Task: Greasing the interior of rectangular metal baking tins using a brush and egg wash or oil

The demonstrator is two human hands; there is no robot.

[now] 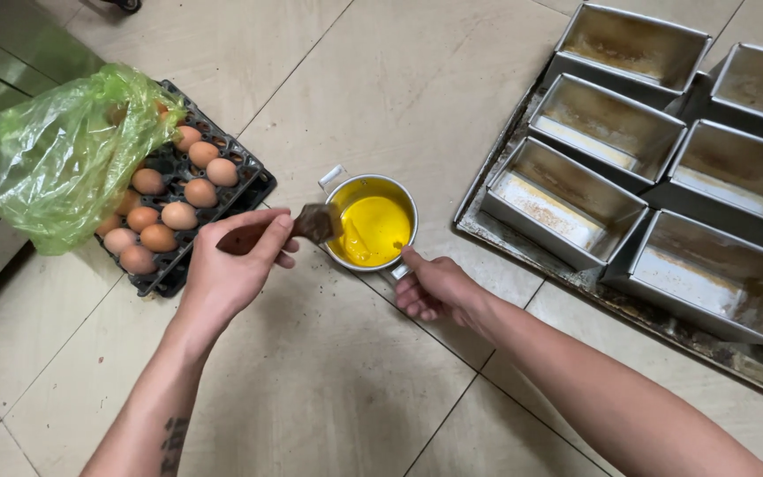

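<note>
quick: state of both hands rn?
Left hand: closed on a brush, its head at the pot rim.
Right hand: closed on the pot's handle.

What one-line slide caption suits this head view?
Left hand dips a brush into a pot of yellow liquid steadied by right hand, between eggs and loaf tins.

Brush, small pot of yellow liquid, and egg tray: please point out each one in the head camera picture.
brush (262, 235), head view, on the brown wooden handle held in the left hand.
small pot (373, 230), head view, on the yellow liquid inside.
egg tray (249, 177), head view, on the dark right edge.
</note>
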